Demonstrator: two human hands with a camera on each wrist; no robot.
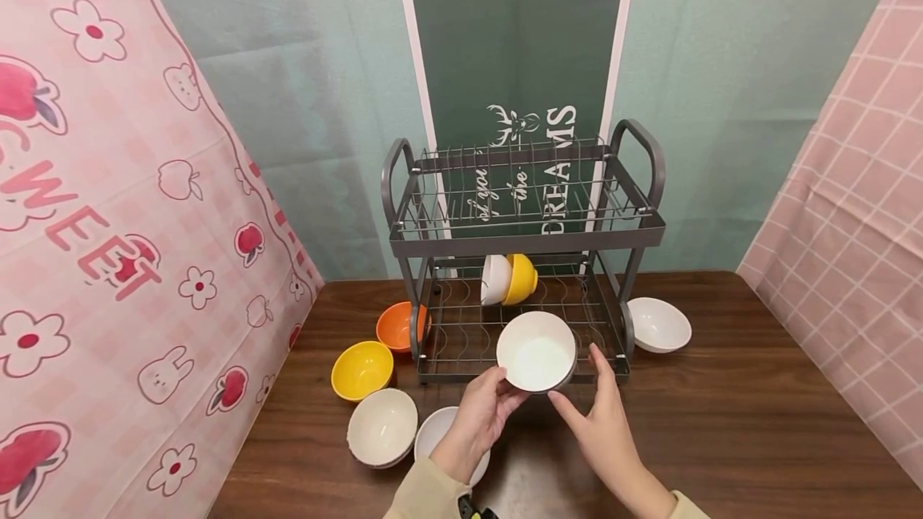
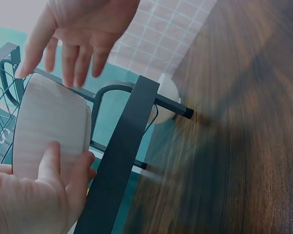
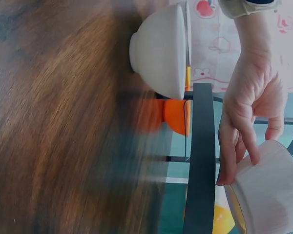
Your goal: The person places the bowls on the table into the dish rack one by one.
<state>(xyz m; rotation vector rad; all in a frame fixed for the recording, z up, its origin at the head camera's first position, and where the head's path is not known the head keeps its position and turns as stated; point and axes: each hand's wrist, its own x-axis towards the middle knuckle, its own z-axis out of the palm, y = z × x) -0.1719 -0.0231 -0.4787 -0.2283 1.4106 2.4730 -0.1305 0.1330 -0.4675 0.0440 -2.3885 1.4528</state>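
My left hand (image 1: 481, 416) grips a white bowl (image 1: 537, 349) by its lower left side, thumb near the rim, in front of the rack's lower tier. The bowl is tipped so its inside faces me in the head view; its pale outer wall (image 2: 49, 122) shows in the left wrist view. Close by on the right is my right hand (image 1: 604, 427), thumb and fingers spread apart, thumb tip right at the bowl's lower edge. In the right wrist view, the left hand (image 3: 249, 107) has its fingertips under the bowl's base.
A grey two-tier dish rack (image 1: 526, 245) stands ahead; a white bowl (image 1: 494, 280) and a yellow bowl (image 1: 521, 279) sit on edge in its lower tier. Left are orange (image 1: 397, 327), yellow (image 1: 362, 371), cream (image 1: 383, 427) and white (image 1: 436, 428) bowls. Another white bowl (image 1: 659, 325) lies right.
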